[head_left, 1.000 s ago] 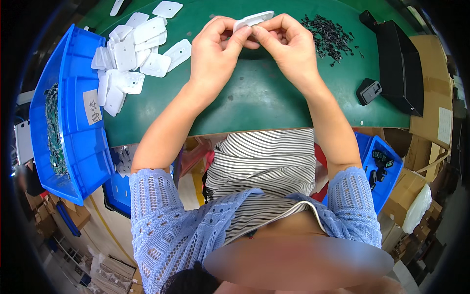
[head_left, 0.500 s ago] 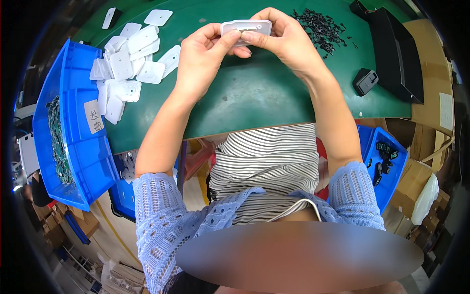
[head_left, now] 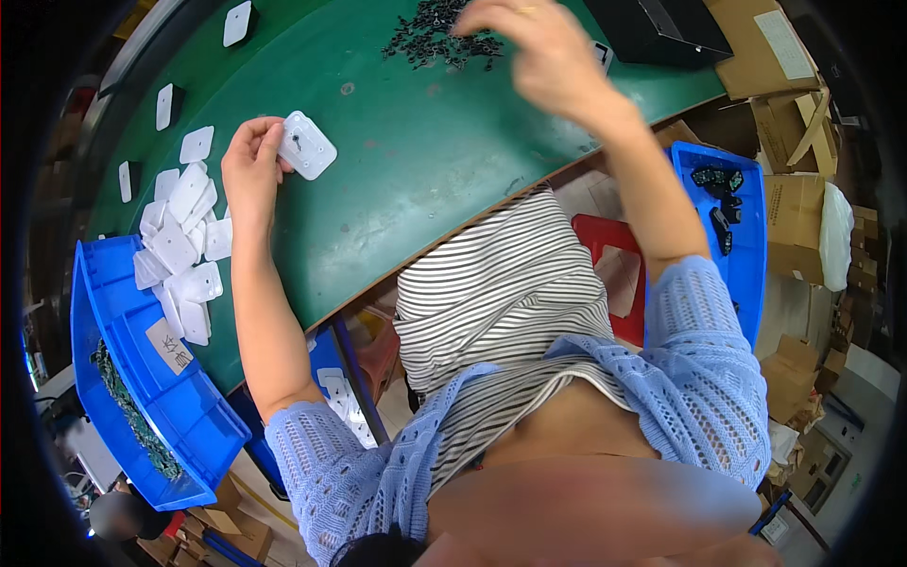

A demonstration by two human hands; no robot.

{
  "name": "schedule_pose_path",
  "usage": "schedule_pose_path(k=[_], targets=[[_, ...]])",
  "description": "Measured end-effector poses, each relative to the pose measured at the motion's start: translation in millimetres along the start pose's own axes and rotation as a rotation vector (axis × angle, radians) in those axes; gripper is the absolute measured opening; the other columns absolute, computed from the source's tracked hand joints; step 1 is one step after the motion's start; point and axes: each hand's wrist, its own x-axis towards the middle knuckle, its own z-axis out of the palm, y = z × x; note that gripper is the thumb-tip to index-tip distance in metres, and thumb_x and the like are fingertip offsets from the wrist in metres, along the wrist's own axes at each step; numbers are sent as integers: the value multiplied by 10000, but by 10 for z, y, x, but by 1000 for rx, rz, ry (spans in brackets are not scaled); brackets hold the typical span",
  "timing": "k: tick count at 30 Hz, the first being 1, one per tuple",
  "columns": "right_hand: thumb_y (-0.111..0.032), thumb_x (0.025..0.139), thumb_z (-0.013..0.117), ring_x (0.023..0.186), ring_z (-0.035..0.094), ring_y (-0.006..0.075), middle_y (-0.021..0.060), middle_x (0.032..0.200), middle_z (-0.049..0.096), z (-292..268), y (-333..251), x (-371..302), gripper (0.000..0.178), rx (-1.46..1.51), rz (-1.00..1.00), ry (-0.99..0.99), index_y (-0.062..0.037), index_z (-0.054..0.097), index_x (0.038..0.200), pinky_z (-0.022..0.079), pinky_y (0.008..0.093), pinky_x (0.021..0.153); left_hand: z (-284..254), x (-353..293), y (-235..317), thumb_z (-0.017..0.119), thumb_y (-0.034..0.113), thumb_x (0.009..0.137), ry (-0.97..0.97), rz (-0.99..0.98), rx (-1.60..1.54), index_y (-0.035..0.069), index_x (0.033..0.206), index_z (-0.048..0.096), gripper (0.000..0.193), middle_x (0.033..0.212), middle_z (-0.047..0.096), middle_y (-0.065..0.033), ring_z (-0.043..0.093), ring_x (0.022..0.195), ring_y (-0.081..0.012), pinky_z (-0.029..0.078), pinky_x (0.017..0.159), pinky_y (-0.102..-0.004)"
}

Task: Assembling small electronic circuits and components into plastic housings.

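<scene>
My left hand (head_left: 253,170) grips the edge of a white plastic shell (head_left: 310,148) between thumb and fingers, above the green table. The shell is tilted with its hollow side showing, and a small black piece (head_left: 297,142) sits in its middle. My right hand (head_left: 557,66) is at the right edge of a pile of small black parts (head_left: 435,38), slightly blurred. Its visible fingers stretch out to the left over the parts, and I see nothing held in them. Left of my left hand, a heap of white plastic shells (head_left: 178,244) lies on the table.
A blue bin of green circuit boards (head_left: 132,406) stands at the left table edge. Three black boxes with white tops line the far left, one (head_left: 165,106) in the middle. A black box (head_left: 661,33) stands far right. Another blue bin (head_left: 746,274) with black parts is below right.
My right hand has let go of the white shell and moved to the black parts. My left hand keeps the shell, now further left. The whole view has turned.
</scene>
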Motion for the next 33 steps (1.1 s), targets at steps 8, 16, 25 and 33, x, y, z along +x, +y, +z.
schedule_pose_path(k=[8, 16, 25, 33], targets=[[96, 704, 602, 1139, 528, 286, 71, 1210, 581, -642, 592, -664, 488, -233, 147, -257, -91, 572, 1153, 451, 357, 948, 284, -270, 312, 647, 406, 839, 115, 237, 1011, 18, 1033, 576, 440, 1013, 566, -159, 586, 907, -342, 490, 708, -421], [-85, 847, 671, 1019, 578, 152, 68, 1123, 601, -21, -45, -263, 380, 508, 298, -101, -6, 553, 1200, 469, 281, 892, 395, -301, 144, 688, 110, 797, -93, 705, 665, 46, 1144, 512, 394, 1048, 565, -143, 536, 1009, -317, 447, 876, -378], [-145, 809, 690, 1003, 594, 273, 107, 1085, 618, 523, -634, 266, 355, 228, -164, -100, -60, 606, 1143, 482, 344, 861, 163, -267, 181, 545, -4, 860, -130, 639, 366, 53, 1237, 540, 381, 1210, 583, -148, 564, 1098, -328, 456, 926, -375], [-163, 801, 692, 991, 589, 272, 86, 1057, 629, 636, -677, 262, 340, 102, -201, -139, -80, 619, 1123, 488, 359, 849, 56, -334, 251, 487, -29, 873, -244, 434, 483, 39, 1192, 594, 343, 1244, 590, -128, 570, 1134, -310, 448, 960, -337]])
